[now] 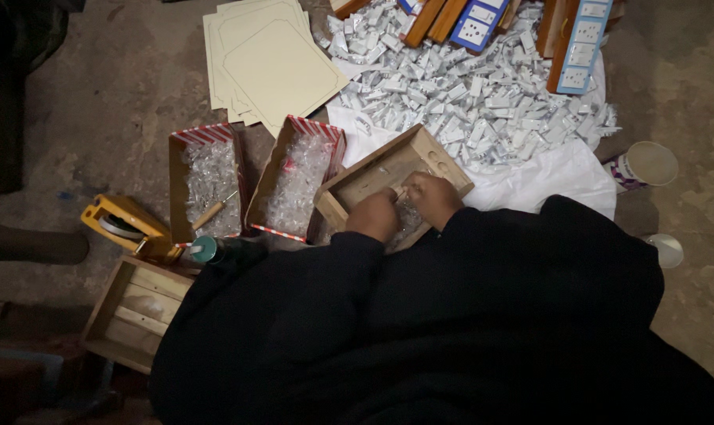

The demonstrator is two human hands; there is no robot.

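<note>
Both hands work inside wooden box frame [388,177] on floor. Left hand [373,215] closed, contents hidden. Right hand [432,197] pinches small pale part [400,191]. Step judged: fitting part. Next needs steady seating. White socket parts [467,94] heaped at 1 o'clock.

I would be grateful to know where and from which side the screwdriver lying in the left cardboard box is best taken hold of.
Probably by its pale wooden handle. The screwdriver lies slanted across the clear packets in the left cardboard box, handle low and towards the person, thin shaft pointing up and away. Come from above on the near side with the left hand, closing around the thicker handle, which sits clear of the box walls.
</note>
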